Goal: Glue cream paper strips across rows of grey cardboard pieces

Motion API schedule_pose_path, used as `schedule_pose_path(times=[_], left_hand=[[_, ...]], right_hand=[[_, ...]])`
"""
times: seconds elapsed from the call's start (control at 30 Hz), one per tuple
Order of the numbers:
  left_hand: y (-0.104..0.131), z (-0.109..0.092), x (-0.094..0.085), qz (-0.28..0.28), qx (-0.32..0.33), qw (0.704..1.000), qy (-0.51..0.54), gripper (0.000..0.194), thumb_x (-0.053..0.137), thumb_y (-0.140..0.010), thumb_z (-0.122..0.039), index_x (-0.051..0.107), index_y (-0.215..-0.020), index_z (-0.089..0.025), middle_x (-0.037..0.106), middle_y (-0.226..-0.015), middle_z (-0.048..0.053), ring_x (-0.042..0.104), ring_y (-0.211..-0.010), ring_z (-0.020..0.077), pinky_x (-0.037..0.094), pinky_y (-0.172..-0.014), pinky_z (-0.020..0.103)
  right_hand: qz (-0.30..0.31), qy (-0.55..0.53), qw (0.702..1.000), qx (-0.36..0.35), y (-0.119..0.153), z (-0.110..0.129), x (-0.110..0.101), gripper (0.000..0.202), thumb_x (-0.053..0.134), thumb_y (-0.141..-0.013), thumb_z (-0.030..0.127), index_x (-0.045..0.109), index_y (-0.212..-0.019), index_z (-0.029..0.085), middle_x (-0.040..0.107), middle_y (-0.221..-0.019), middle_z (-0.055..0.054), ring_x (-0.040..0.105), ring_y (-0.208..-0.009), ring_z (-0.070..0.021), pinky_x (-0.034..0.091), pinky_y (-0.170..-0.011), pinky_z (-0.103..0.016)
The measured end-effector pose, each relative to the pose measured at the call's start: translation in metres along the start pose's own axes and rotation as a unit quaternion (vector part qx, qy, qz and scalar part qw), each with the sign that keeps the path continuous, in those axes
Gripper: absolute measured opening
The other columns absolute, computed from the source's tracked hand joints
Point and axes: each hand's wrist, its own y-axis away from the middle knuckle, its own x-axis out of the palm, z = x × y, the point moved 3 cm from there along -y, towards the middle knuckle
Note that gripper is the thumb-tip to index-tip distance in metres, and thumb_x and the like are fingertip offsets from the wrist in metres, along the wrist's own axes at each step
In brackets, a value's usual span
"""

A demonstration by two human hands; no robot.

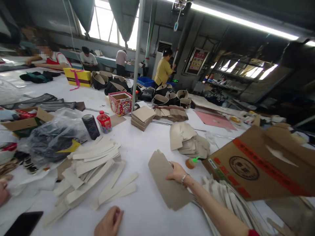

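Observation:
My right hand [178, 172] grips a grey-brown cardboard panel [162, 180] by its right edge, thumb on top and fingers at the side. The panel is tilted over the white table, and whether it is one sheet or several I cannot tell. At the front edge my left hand [109, 222] rests with its fingers curled in, and nothing shows in it. Long pale strips [95, 164] lie in a loose pile beyond and left of that hand. Just past my right hand is a small glue bottle [192, 162] with a green nozzle.
A stack of irregular card pieces [188, 141] and a square card stack [142, 118] lie farther back. A large carton [258, 162] borders the right, with more strips [226, 196] below it. At left are a phone [24, 223], a red bottle [104, 122] and another person's hand [3, 191].

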Motion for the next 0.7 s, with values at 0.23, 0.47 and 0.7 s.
schedule_pose_path(times=[0.23, 0.47, 0.7], left_hand=[[0.034, -0.076, 0.037, 0.134, -0.126, 0.901, 0.392, 0.077, 0.054, -0.06, -0.07, 0.044, -0.118, -0.02, 0.05, -0.127, 0.014, 0.063, -0.085, 0.0217, 0.047, -0.076, 0.034], [0.086, -0.195, 0.041, 0.128, -0.071, 0.747, 0.649, 0.064, 0.063, -0.068, -0.049, 0.047, -0.122, -0.02, 0.064, -0.109, 0.011, 0.059, -0.101, 0.0255, 0.045, -0.088, 0.038], [0.09, -0.186, 0.054, -0.078, -0.131, 0.831, 0.535, 0.063, 0.071, -0.058, -0.047, 0.056, -0.109, -0.015, 0.068, -0.099, 0.01, 0.062, -0.095, 0.0271, 0.049, -0.085, 0.037]], right_hand=[[0.121, -0.213, 0.968, -0.055, 0.087, -0.013, -0.004, 0.051, 0.076, -0.046, 0.023, 0.058, -0.093, 0.015, 0.066, -0.085, -0.001, 0.06, -0.076, -0.0189, 0.048, -0.065, -0.027], [0.187, -0.333, 0.922, -0.059, 0.133, -0.025, 0.015, 0.067, 0.08, -0.044, 0.024, 0.053, -0.105, 0.018, 0.065, -0.09, -0.003, 0.059, -0.083, -0.0216, 0.049, -0.071, -0.033], [0.089, -0.234, 0.965, -0.081, 0.149, -0.033, 0.035, 0.06, 0.076, -0.045, 0.028, 0.055, -0.1, 0.019, 0.066, -0.087, -0.001, 0.057, -0.077, -0.0191, 0.046, -0.064, -0.027]])
